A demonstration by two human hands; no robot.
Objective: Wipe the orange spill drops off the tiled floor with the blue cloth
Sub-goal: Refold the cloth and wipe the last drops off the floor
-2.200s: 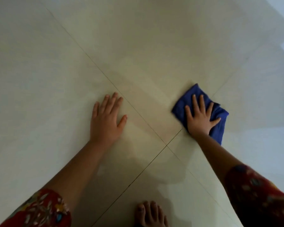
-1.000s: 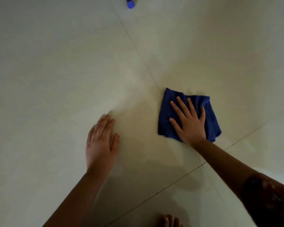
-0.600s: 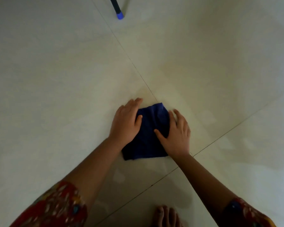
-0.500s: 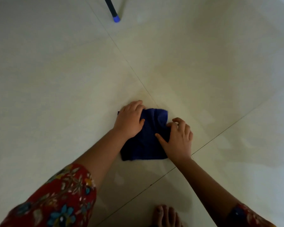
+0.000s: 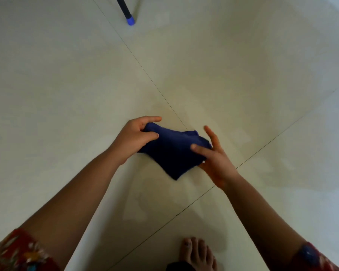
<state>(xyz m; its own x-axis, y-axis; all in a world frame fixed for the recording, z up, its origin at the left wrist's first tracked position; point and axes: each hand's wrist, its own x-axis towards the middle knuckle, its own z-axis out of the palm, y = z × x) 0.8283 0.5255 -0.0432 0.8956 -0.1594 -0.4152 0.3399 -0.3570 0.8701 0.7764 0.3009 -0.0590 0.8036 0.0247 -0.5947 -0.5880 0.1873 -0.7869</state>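
Most of the shot is pale tiled floor point(image 5: 67, 85), glossy, with thin grout lines point(image 5: 145, 73) crossing near the right wrist. I can't spot any orange drops on it from here, only faint duller patches that might be damp streaks, hard to say.

Two bare forearms reach in from the bottom, with red patterned sleeves point(image 5: 18, 253) at the corners. Between them is the blue cloth point(image 5: 172, 151), bunched and, as far as I can tell, lifted just off the floor with one corner hanging down.

The left hand point(image 5: 133, 137) has its fingers point(image 5: 153, 119) curled round the cloth's left end, thumb on top. The right hand point(image 5: 215, 161) pinches the other end: thumb pressed on top, fingers point(image 5: 210, 133) fairly straight and spread behind it.

Looks like a refold to me. To do it well I'd tuck the used face inside, make a flat pad with a fresh side down, then press with a flat palm and wipe toward yourself, not outward.

Small stuff: a bare foot point(image 5: 198, 253) at the bottom edge, and a dark pole with a blue tip point(image 5: 130, 20) at the top, well apart from the hands.
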